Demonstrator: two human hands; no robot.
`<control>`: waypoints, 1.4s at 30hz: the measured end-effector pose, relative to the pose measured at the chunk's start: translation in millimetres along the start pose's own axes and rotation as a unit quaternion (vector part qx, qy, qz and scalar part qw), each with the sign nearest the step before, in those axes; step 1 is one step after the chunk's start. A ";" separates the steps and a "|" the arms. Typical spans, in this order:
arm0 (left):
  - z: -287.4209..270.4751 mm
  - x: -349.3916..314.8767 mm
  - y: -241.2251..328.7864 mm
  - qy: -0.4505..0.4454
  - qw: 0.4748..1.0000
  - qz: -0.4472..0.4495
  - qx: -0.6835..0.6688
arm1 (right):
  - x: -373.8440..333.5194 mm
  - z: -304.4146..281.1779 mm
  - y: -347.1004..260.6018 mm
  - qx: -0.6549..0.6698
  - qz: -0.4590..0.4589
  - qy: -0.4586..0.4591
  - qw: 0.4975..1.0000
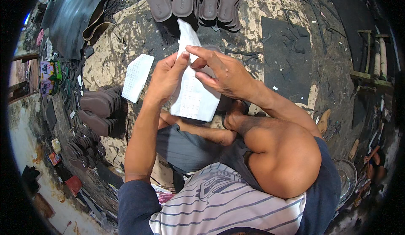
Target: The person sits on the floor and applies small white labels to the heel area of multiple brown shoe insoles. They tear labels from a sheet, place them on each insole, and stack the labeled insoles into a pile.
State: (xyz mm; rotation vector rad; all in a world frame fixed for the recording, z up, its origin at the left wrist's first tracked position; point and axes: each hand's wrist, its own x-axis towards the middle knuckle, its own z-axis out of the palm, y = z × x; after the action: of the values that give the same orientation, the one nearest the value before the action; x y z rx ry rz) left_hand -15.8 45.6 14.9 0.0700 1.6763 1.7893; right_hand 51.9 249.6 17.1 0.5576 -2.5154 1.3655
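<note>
My left hand (168, 77) grips a white sheet of small printed labels (192, 98), its thumb on the face. The sheet stands tilted over my lap, its narrow far end bent. My right hand (223, 68) is over the sheet's right side, its index fingertip close to my left thumb. Its fingers are bent but apart, and I see nothing between them. A second printed white sheet (137, 77) lies on the floor left of my left hand. Beyond my hands stand stacks of brown shoe insoles (183, 1), with smaller stacks of insoles (219, 5) to their right.
More brown insole stacks (99, 108) and small dark pieces (84, 146) lie on the left. A curved black sheet (76, 18) leans at the far left. On the right are a flat dark mat (284, 58) with scraps and a wooden rack (373, 75). My bent knee (287, 159) rises at the lower right.
</note>
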 end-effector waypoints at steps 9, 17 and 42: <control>-4.9 -3.8 4.1 0.053 0.998 -0.011 0.041 | 7.4 13.5 9.0 -0.140 -0.126 0.053 0.981; -50.9 -13.4 -9.4 0.164 0.961 0.056 0.213 | 7.8 17.1 23.3 0.296 0.137 0.047 0.944; 124.1 -28.3 -144.4 0.155 0.860 0.159 0.459 | -13.3 36.3 104.2 0.276 0.396 0.007 0.876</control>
State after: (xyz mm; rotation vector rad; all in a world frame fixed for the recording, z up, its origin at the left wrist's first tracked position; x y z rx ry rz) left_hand 126.4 130.8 -82.8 0.5227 2.7598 1.0623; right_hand 18.5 273.6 -86.1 -0.4997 -2.3933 2.3721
